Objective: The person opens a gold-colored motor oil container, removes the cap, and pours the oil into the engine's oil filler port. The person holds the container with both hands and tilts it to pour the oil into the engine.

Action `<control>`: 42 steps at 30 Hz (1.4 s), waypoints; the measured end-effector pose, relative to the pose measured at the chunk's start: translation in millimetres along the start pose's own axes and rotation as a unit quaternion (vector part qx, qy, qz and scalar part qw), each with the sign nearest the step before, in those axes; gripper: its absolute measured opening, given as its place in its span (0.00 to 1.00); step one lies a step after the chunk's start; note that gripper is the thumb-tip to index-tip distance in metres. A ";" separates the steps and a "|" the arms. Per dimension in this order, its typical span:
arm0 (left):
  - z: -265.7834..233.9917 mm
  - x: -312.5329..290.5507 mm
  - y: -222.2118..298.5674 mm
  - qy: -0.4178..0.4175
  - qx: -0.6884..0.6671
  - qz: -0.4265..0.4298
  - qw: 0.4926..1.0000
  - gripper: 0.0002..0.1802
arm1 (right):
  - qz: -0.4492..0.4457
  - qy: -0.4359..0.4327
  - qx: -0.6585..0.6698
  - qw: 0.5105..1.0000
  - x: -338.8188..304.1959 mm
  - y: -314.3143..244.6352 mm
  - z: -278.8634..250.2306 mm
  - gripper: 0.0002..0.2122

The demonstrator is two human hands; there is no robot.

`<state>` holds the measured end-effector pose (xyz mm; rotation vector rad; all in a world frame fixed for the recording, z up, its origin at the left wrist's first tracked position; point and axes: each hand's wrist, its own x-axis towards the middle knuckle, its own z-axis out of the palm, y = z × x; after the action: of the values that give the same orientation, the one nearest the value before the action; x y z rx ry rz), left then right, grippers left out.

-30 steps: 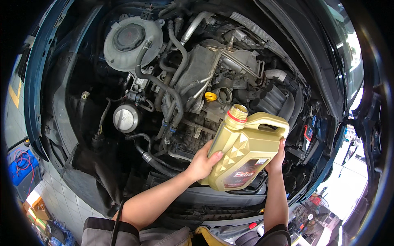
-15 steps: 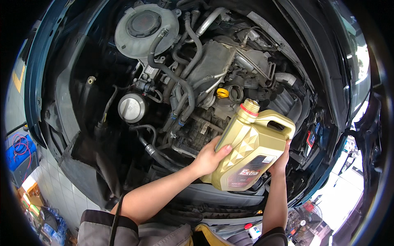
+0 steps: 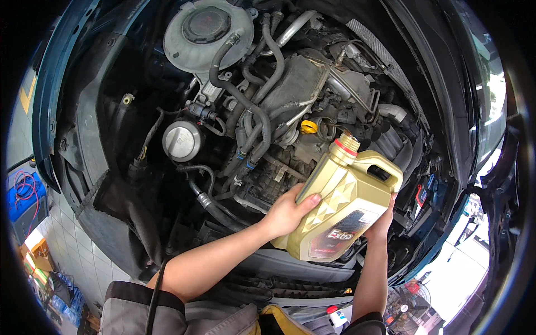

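Observation:
A gold plastic oil jug (image 3: 349, 209) with a dark label is held over the front of an engine bay. Its threaded mouth, ringed in red, has no cap on it and points away from me. My left hand (image 3: 289, 213) grips the jug's left side, thumb on the near face. My right hand (image 3: 382, 221) is closed on the right side below the handle, its fingers partly hidden behind the jug. Just beyond and left of the mouth is the round oil filler neck (image 3: 325, 129), apart from it, with a yellow oil cap (image 3: 308, 127) beside it.
Hoses and pipes run across the engine. A white round reservoir (image 3: 207, 33) stands at the far left, a silver round canister (image 3: 182, 141) nearer. A blue case with red cables (image 3: 28, 195) sits at the left edge. A fan (image 3: 406, 307) stands at lower right.
The jug's mouth has moved slightly right and farther from me, while its base has hardly moved. Both hands keep their hold. The engine has shifted a little rightward and down in view.

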<state>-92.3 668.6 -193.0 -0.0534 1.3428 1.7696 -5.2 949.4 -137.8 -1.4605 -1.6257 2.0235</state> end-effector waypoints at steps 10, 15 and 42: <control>1.9 -4.8 4.0 0.007 -0.002 -0.018 1.000 0.39 | 0.004 -0.040 0.000 0.999 0.3 0.8 -8.9 0.34; 2.7 -6.6 5.7 0.002 0.002 -0.012 1.000 0.38 | 0.006 -0.020 -0.010 1.000 -1.0 0.4 -10.4 0.34; 7.8 -20.4 5.7 0.012 0.027 -0.023 0.999 0.37 | 0.014 -0.025 -0.020 0.999 -13.7 -3.6 -6.5 0.38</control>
<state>-80.2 662.2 -175.1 -0.0749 1.3945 1.6993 5.1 946.3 -126.6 -1.4652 -1.6842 2.0708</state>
